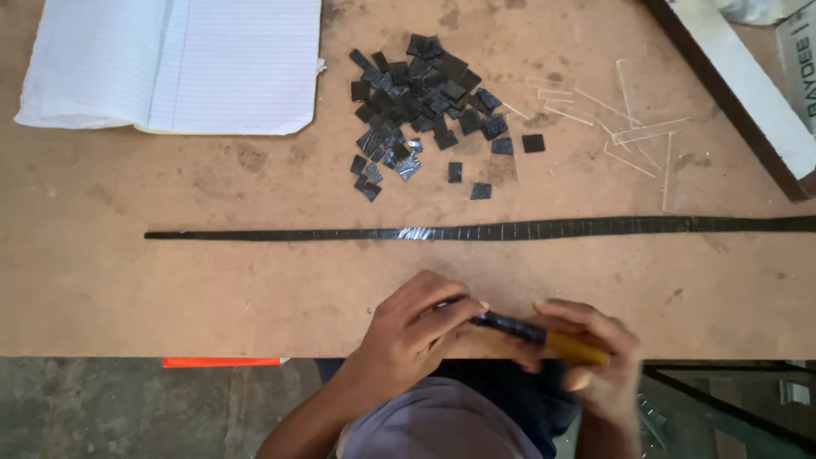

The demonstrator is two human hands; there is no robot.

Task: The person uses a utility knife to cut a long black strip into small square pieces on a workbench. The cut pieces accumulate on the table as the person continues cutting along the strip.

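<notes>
We are gripping a tool [540, 333] at the near edge of the table [102, 289]. Its long axis is lying nearly level, running left to right and dipping slightly toward the right: dark end pointing left, yellow handle on the right. Our right hand [586, 353] is wrapping closed around the yellow handle. Our left hand [416, 327] is closing its fingers [455, 310] on the dark tip end; we cannot tell what is sitting under them.

Just beyond the hands, a long black strip [476, 230] is lying flat on the table, its long axis also left to right, spanning almost the full width and running out at the right edge. It is marked with fine cross lines along the right part.

Farther back, a pile of small black squares [421, 106] is sitting mid-table, a few loose ones lying near its edge. To the right of the pile, thin clear slivers [629, 132] are lying scattered. An open lined notebook [174, 64] is resting at the far left, well apart from the hands.
</notes>
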